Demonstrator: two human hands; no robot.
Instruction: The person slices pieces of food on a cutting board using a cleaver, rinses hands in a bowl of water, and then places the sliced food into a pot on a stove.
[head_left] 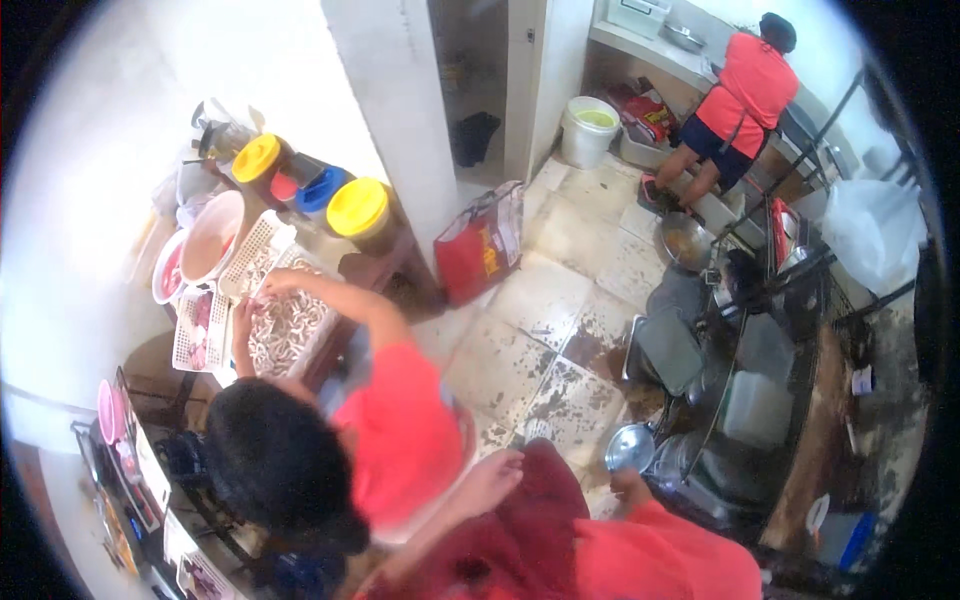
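My left hand [490, 478] is low in the middle, at the edge of a dark red cloth [525, 525] over my body. Its fingers look curled together; a small greyish thing shows at their tips, too unclear to name. My right hand [630, 489], at the end of a red sleeve [665, 555], is just below a round metal pan [630, 448]. Whether it touches the pan I cannot tell, and its fingers are hidden. At left, a co-worker's two hands [277, 284] are in a white basket [322, 335] of pale, curled pieces.
The co-worker in red [400, 440] sits close at my left. Lidded tubs [358, 208] stand behind the baskets. A dark rack [800, 400] with containers and pans is at right. Another person in red [745, 90] bends at a far counter, near a white bucket [590, 135].
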